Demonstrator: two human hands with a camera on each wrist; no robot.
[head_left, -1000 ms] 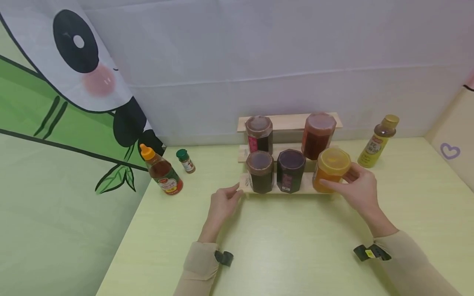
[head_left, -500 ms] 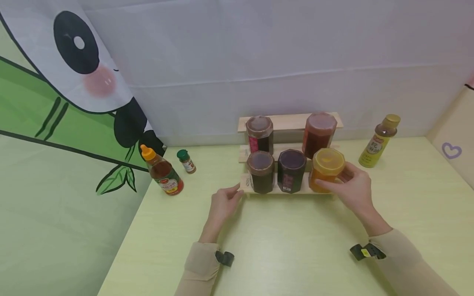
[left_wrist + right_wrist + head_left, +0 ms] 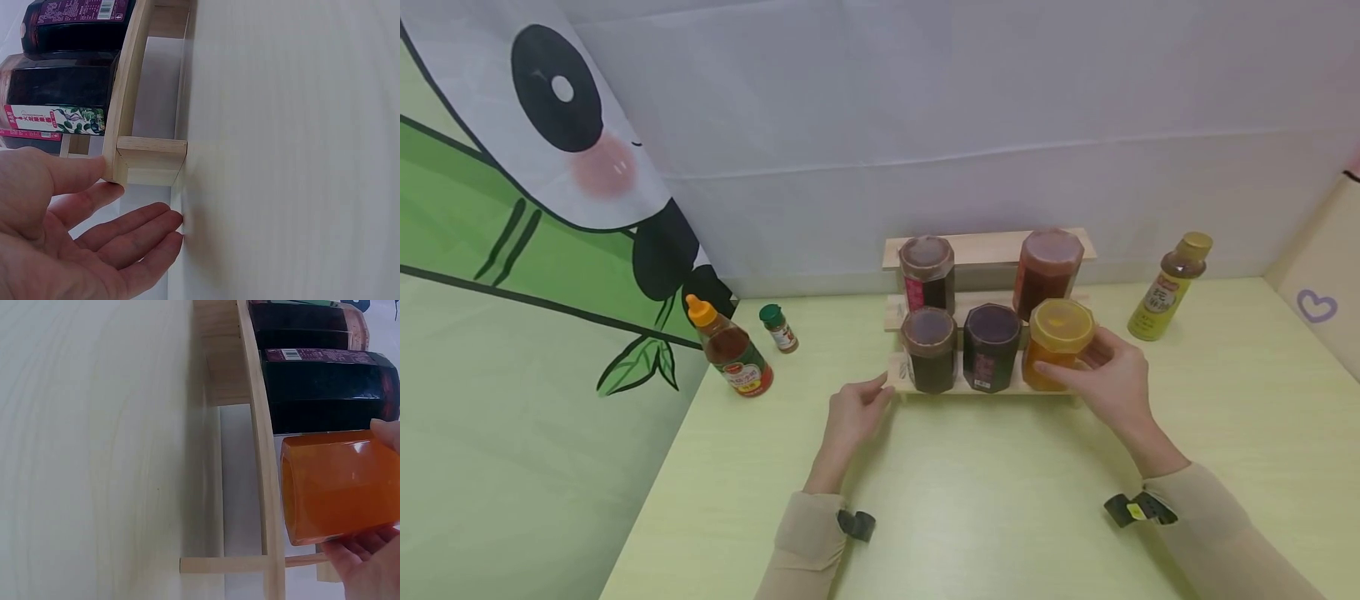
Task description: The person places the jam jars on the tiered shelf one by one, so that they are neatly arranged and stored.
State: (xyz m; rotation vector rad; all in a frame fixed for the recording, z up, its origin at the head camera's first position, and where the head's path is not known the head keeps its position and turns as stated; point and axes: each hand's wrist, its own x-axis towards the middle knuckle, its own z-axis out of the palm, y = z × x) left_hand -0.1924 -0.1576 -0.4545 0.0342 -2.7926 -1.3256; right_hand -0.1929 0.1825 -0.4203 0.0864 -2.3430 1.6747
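A three-step wooden rack [image 3: 985, 247] stands against the back cloth. My left hand [image 3: 853, 412] pinches the left end of its lowest step between thumb and index finger, the other fingers extended below. At the right end of that step, my right hand [image 3: 1116, 379] grips a yellow-lidded jar of orange contents [image 3: 1060, 329], thumb in front and fingers behind. The right wrist view has this orange jar [image 3: 344, 487] tilted slightly, its base close to the shelf board. Left of it are a dark purple jar [image 3: 991, 346] and another dark jar [image 3: 929, 354].
Behind, on a higher step, stand a pink-labelled dark jar [image 3: 927, 279] and a red jar [image 3: 1048, 267]. An orange-capped sauce bottle [image 3: 733, 354] and a small green-capped shaker [image 3: 779, 329] stand left on the table [image 3: 985, 500]. A gold-capped yellow bottle [image 3: 1168, 287] stands right.
My right hand has moved the orange jar left along the lowest step, closer to the dark purple jar. My left hand stays at the rack's end.
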